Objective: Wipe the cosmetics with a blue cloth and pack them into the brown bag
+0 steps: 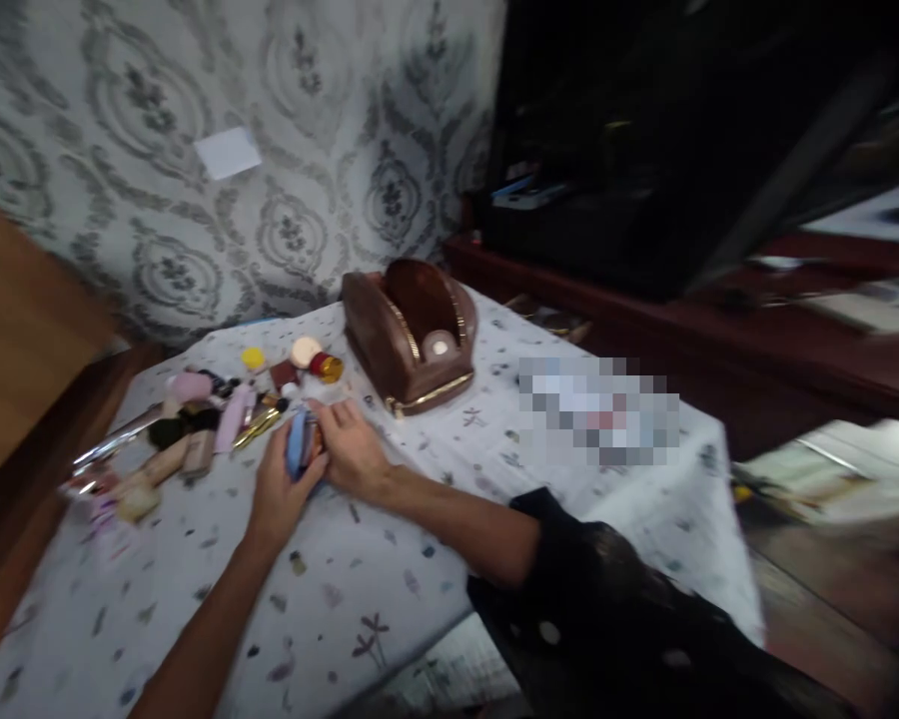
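Observation:
My left hand (277,489) is curled round a small blue object (298,442) at the middle of the table. My right hand (354,449) is closed against the same blue object from the right side, fingers pinched on it. Both hands meet just in front of a heap of cosmetics (202,419): pink tubes, a gold pen-like tube, a yellow cap, a round cream lid and a red and gold bottle. A brown wooden organiser box (409,335) with gold trim stands behind my right hand, with a round pale jar inside it.
The table carries a white cloth with small floral prints (360,599). A patterned wall rises behind. A wooden panel stands at the left. Dark furniture and a dark red shelf (644,300) lie to the right. A blurred-out patch sits on the cloth's right part.

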`<state>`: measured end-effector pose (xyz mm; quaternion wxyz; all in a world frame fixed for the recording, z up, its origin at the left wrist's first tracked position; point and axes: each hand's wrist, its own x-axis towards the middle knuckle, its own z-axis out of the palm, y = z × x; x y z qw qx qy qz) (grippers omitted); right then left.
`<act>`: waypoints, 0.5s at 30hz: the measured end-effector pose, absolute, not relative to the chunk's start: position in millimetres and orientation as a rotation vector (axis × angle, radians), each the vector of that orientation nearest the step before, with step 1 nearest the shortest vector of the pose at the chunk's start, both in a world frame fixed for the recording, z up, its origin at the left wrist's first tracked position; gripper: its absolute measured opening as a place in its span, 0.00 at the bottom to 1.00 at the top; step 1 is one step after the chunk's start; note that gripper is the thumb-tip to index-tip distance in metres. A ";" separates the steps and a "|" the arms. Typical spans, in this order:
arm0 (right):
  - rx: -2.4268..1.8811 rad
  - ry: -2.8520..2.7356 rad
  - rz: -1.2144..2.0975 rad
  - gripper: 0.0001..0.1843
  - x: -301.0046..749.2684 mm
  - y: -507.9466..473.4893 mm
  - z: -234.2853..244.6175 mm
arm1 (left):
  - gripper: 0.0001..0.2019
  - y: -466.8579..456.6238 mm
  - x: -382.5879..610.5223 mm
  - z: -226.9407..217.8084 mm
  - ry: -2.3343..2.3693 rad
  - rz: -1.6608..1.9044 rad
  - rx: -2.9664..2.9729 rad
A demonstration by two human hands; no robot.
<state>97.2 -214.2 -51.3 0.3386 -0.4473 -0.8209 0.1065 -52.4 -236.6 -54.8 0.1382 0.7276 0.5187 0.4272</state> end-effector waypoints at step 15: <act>-1.199 -1.847 0.838 0.53 102.5 -212.7 -41.8 | 0.13 -239.4 -47.8 -46.0 1.462 1.436 2.518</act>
